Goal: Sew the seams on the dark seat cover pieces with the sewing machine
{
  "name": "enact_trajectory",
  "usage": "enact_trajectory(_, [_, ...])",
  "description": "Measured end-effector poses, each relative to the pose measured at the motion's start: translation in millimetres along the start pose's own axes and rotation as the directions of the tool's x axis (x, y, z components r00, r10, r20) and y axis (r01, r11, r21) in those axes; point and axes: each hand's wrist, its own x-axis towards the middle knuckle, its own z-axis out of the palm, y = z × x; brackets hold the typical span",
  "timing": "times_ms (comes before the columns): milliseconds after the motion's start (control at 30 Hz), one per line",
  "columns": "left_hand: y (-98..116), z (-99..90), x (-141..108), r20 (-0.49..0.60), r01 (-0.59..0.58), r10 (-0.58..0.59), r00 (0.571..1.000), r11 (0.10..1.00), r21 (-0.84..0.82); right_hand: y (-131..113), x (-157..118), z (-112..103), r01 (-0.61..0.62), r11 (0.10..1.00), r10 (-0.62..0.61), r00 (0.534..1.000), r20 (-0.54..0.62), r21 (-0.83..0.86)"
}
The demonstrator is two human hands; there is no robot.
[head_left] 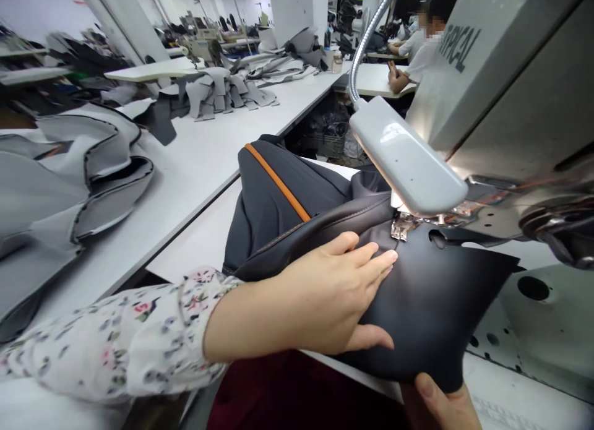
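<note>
We've got the dark leather panel (431, 306) sitting right under the presser foot (400, 227) of the sewing machine (524, 90)! Our left hand (315, 300) lies open and flat on top, and our right hand (440, 408) grips the lower edge, thumb over it. Orange-striped dark fabric (278, 201) bunches behind, on the white table (185, 244).

Your right hand (440, 405) is cut off by the near edge, with its fingers hidden behind the dark upholstery panel (431, 306). The lamp head (403, 158) blocks your view of the area just above the presser foot (400, 227), so you can't see the needle. The sewing machine (510, 77) runs off the right edge. The dark red cloth (297, 393) is cut off near you, and the items under the far table (325, 127) are too dim to tell.
</note>
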Motion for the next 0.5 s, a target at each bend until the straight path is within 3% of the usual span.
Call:
enact_trajectory(167, [1,-2.6,4,-0.009,-0.031,0.031,0.999,0.999,0.026,1,24,-53,0.071,0.996,-0.067,0.996,0.062,-0.062])
enact_trajectory(233, [3,-1.6,5,-0.037,-0.023,0.024,0.999,0.999,0.035,-3,30,-60,0.065,0.995,-0.058,0.994,0.092,-0.071])
enact_trajectory(300, [4,-0.1,5,-0.061,-0.029,0.031,0.998,0.999,0.039,-11,33,-50,0.091,0.994,-0.085,0.992,0.092,-0.063])
enact_trajectory(500, [7,3.8,2,-0.073,-0.036,0.04,0.997,0.997,0.066,-43,32,11,0.248,0.968,-0.252,0.957,-0.142,-0.041])
